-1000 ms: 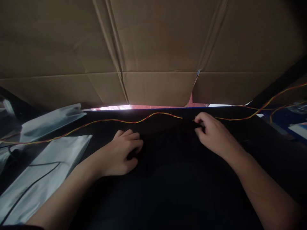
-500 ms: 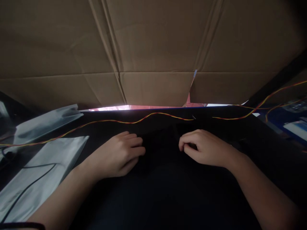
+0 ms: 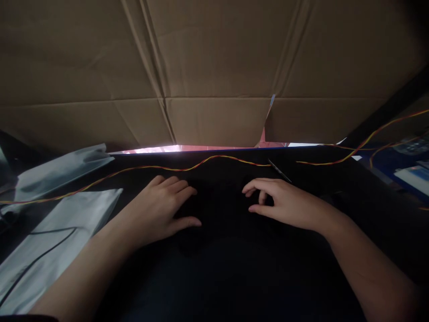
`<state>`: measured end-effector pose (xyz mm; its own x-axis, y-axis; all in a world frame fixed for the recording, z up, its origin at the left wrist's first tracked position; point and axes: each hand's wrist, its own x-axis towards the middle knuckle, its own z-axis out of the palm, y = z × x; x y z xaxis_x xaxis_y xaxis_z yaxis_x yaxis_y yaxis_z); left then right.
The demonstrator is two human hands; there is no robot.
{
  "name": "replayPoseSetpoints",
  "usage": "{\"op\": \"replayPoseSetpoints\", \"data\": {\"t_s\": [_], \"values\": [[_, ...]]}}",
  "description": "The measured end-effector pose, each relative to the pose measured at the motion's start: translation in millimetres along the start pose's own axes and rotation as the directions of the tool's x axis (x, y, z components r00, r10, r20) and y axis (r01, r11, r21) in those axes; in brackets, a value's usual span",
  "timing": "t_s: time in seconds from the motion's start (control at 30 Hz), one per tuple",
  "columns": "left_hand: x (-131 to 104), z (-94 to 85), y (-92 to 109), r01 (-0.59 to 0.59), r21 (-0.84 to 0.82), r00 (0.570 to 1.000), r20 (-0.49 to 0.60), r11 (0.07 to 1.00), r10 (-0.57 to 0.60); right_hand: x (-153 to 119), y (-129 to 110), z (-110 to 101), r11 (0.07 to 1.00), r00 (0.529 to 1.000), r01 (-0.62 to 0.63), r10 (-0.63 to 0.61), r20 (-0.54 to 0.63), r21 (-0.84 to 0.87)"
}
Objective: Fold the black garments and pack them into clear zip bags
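Seeing matt, creased cardboard in the brown panel (image 3: 217, 53), smooth plastic-looking insulation along the twisted wire (image 3: 150, 167), and thin, wrinkled plastic with a soft sheen in the upper bag (image 3: 63, 172). Finding milky plastic in the lower bag (image 3: 89, 212), smooth rubbery-looking sheathing on the black cable (image 3: 44, 255).

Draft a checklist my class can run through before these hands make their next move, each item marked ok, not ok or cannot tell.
1. Left hand free: ok; thumb and fingers apart, nothing seen between them.
2. Right hand free: ok; loosely bent, nothing seen in it.
3. Hands off the red-and-yellow wire: ok; both look apart from it.
4. That wire unbroken: cannot tell; a dark gap separates two visible stretches.
5. Pale sheet clear: not ok; a black cable lies across it.
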<state>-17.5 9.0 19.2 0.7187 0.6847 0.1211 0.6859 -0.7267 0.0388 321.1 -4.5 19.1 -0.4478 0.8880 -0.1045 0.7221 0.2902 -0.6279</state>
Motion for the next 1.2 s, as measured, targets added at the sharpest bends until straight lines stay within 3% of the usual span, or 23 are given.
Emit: {"op": "replayPoseSetpoints", "data": {"t_s": [0.07,0.17,0.3,0.4,0.5,0.57,0.63,0.8,0.9,0.97,1.07,1.13,1.2], "values": [[-2.6,-0.8,-2.0,0.003,-0.013,1.000,-0.020,1.000,-0.003,0.7,-0.1,1.2,0.996,0.997,0.060,-0.063,-0.038,-0.067],[-8.6,1.2,-6.5,0.059,-0.032,0.998,0.022,0.998,-0.058,-1.9,0.4,0.1,0.987,0.995,0.099,-0.094,0.046,-0.124],[-12.7,2.8,-6.9,0.126,-0.010,0.987,0.107,0.992,-0.124,-11.4,-0.2,-6.7,0.990,0.965,-0.026,0.062,0.257,-0.140],[-7.8,-0.8,3.2,0.035,-0.020,0.999,0.036,0.999,-0.034,-16.6,-4.8,-10.3,0.987,0.954,-0.027,0.072,0.290,-0.158],[-0.1,-2.6,16.5,-0.150,-0.097,0.988,-0.056,0.984,0.145,-14.6,-12.1,-9.0,0.990,0.976,0.097,-0.074,0.203,-0.104],[3.1,-1.6,21.8,-0.218,-0.176,0.976,-0.054,0.960,0.211,-10.1,-16.6,-6.0,0.988,0.980,0.152,-0.145,0.139,-0.036],[3.6,-0.8,23.6,-0.207,-0.261,0.977,0.003,0.943,0.215,-6.0,-19.0,-2.1,0.988,0.981,0.153,-0.151,0.122,-0.002],[0.5,-2.1,27.4,-0.049,-0.543,0.964,0.193,0.838,0.182,-6.3,-15.4,4.8,0.995,0.959,0.011,-0.040,0.281,0.102],[2.3,1.8,33.6,0.003,-0.596,0.964,0.214,0.803,0.155,-8.2,-10.0,6.3,0.963,0.941,-0.135,0.050,0.334,0.235],[4.7,6.1,35.7,0.004,-0.530,0.976,0.188,0.848,0.113,-7.1,-6.9,7.7,0.945,0.964,-0.176,0.108,0.243,0.276],[6.9,11.1,32.2,-0.024,-0.351,0.992,0.106,0.936,0.066,-2.7,-4.7,11.1,0.943,0.981,-0.180,0.192,-0.016,0.281],[6.2,12.7,27.0,-0.011,-0.237,0.999,0.049,0.972,0.023,0.2,-4.6,13.7,0.970,0.967,-0.143,0.179,-0.181,0.196],[3.9,13.2,21.9,0.027,-0.158,1.000,0.020,0.987,-0.024,2.4,-4.7,15.7,0.996,0.955,-0.078,0.089,-0.284,0.051]]}}
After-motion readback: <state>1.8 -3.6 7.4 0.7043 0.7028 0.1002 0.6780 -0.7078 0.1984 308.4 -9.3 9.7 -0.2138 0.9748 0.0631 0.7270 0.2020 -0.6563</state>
